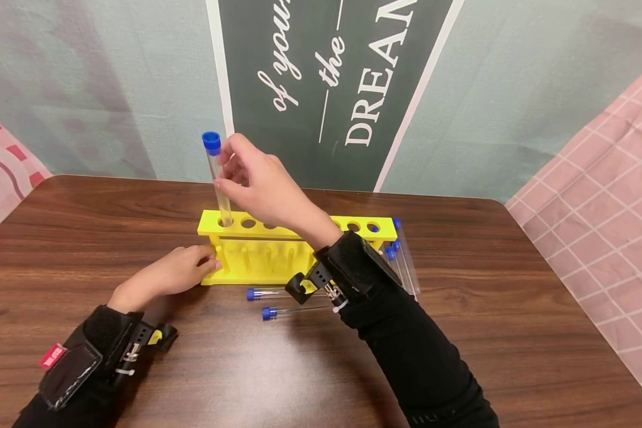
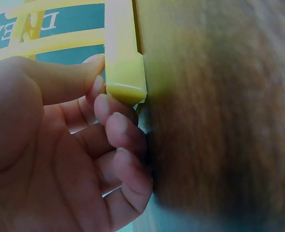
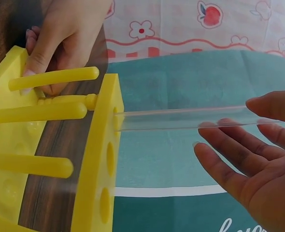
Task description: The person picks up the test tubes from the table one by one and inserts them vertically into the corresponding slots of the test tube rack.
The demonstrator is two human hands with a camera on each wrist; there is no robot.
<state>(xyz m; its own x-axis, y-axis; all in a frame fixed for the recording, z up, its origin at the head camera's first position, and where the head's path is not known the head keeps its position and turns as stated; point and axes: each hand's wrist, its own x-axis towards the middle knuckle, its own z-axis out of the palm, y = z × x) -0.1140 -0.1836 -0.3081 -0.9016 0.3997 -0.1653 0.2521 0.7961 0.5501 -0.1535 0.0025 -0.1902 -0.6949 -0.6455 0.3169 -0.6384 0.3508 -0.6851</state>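
Observation:
My right hand (image 1: 264,187) pinches a clear test tube (image 1: 220,187) with a blue cap (image 1: 211,141) between thumb and fingers. The tube stands nearly upright, its lower end at the leftmost hole of the yellow test tube rack (image 1: 270,278). In the right wrist view the tube (image 3: 176,119) just reaches the hole of the rack's top bar (image 3: 100,159), above the pegs. At the rack's left end, my left hand (image 1: 173,270) grips the base, thumb on one side and fingertips against the end (image 2: 125,89).
Two blue-capped tubes, one nearer the rack (image 1: 267,293) and one closer to me (image 1: 294,312), lie in front of the rack, partly behind my right wrist. Several more tubes (image 1: 406,267) lie at its right end. A printed cloth (image 1: 160,77) hangs behind the wooden table (image 1: 219,368).

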